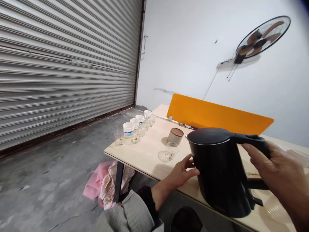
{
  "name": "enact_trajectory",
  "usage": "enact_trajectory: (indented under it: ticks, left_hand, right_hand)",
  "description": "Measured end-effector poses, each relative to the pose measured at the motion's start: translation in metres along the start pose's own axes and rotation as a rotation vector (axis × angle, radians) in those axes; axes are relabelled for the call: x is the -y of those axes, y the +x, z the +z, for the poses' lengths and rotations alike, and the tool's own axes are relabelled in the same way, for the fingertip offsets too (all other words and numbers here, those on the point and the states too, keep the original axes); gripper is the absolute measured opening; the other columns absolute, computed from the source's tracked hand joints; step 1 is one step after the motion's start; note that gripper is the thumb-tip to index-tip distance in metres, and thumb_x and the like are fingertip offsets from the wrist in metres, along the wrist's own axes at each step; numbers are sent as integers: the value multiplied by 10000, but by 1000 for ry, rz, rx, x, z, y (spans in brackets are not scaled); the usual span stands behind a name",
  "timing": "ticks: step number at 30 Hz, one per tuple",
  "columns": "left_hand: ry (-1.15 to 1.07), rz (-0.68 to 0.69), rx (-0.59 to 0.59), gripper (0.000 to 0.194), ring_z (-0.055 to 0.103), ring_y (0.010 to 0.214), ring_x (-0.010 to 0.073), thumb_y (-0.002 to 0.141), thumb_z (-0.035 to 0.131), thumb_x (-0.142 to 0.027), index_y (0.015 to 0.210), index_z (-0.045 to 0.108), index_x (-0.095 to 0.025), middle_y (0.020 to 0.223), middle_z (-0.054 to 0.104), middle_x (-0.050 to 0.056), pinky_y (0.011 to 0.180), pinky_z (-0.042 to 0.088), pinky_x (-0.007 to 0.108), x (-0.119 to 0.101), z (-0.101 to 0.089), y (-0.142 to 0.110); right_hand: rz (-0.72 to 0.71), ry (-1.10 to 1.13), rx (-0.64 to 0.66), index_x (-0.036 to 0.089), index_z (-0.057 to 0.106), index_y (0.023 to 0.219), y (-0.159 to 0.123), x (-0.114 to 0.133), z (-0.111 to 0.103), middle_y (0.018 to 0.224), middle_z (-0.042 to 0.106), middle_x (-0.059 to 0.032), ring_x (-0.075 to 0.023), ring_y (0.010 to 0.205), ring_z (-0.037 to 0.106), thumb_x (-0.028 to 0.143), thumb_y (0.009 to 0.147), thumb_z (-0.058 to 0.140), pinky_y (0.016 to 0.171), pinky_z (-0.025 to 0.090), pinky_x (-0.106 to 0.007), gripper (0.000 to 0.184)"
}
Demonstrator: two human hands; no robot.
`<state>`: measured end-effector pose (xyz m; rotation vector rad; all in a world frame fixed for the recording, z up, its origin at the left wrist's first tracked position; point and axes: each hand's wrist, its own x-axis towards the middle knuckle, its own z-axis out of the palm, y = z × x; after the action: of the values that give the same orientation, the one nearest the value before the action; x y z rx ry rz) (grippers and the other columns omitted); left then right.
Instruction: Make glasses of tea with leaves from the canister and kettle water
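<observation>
A black electric kettle [217,174] with its lid down fills the right front, tilted a little, its spout pointing left. My right hand [272,164] is wrapped round its handle. My left hand [180,172] is beside the kettle's left wall, fingers apart; the thumb tip overlaps the kettle's edge, and I cannot tell whether it touches. Just beyond that hand a clear plastic cup [172,151] stands on the pale wooden table [145,158]. Behind the cup sits a light canister [175,136] with a brown wooden lid.
Along the table's left edge stand several white paper cups [128,130] and clear cups [119,138]. An orange divider [217,112] crosses the back. At lower right lie ribbed clear cups [276,207]. Pink cloth [98,180] is on the floor by the table leg [118,182].
</observation>
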<state>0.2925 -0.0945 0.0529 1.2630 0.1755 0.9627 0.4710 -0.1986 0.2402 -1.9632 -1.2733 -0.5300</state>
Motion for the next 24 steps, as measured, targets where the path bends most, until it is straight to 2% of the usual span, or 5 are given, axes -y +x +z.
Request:
enact_trajectory:
  ticks: [3,7,14,18,24]
  left_hand:
    - [-53,3,97,733,636,1143,298,794,774,-577,1382,604,-174,1268,673,139,974,510,426,3,-2,-1]
    - [-74,-33,131,696,632,1155,304,785,773,-597,1314,658,-160,1269,669,138,981,517,440,10,-7,-3]
    - [-130,-135,105,770,641,1186,345,718,797,-655,1289,671,-153,1282,673,161,1025,504,543,18,-8,-1]
    - [-182,-199,113,831,661,1171,357,666,808,-701,1260,673,-136,1224,697,172,1059,469,582,20,-9,1]
    - [-222,-219,98,840,671,1154,358,647,805,-727,1205,679,-112,1211,692,194,1057,468,587,22,-10,2]
  right_hand:
    - [-31,-35,52,317,511,705,10,7,5,574,565,-20,-252,552,506,865,697,457,601,388,-399,550]
    - [-136,-83,124,312,524,718,29,11,18,549,537,-3,-238,522,492,877,736,472,570,367,-381,567]
    - [-332,-137,196,326,451,641,55,30,37,584,552,-27,-253,554,496,853,802,440,580,367,-389,551]
    - [-338,-164,255,315,498,635,64,42,45,610,578,-36,-244,573,507,845,807,456,593,371,-381,558]
    - [-263,-289,330,259,543,676,80,49,59,644,599,-39,-199,602,509,807,800,546,608,353,-338,562]
